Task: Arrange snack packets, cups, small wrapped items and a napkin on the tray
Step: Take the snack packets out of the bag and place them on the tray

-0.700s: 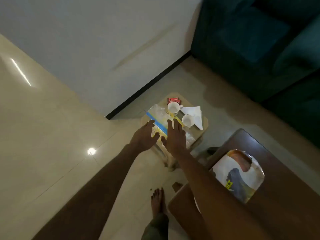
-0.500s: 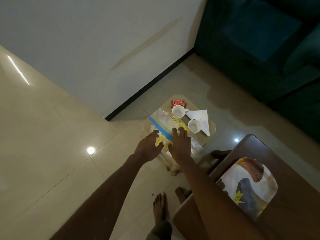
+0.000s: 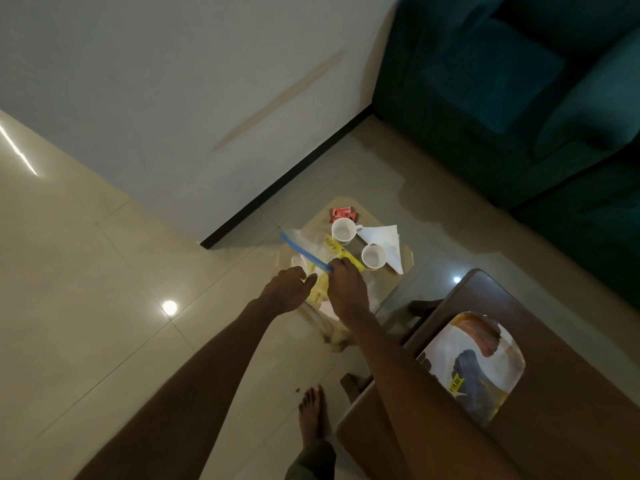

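Both hands, left hand [image 3: 289,289] and right hand [image 3: 344,284], are covering the snack packets [image 3: 313,252] on the tray [image 3: 407,252]; grip is unclear. Two cups [image 3: 343,230] are standing beyond.

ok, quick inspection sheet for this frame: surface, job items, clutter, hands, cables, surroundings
Surface: beige tray on a low stand, dim light.
Job's things: two white cups upright, apart; white napkin beside them; red wrapped item at the far edge; clear snack packets with a blue strip and yellow print on the near side.
Clutter: nothing seen on the tray.
Grips: left hand and right hand on the packets; whether either is closed on one cannot be told.
Cables: nothing seen.
Surroundings: tiled floor, white wall, teal sofa, brown table bearing a printed bag, bare foot.
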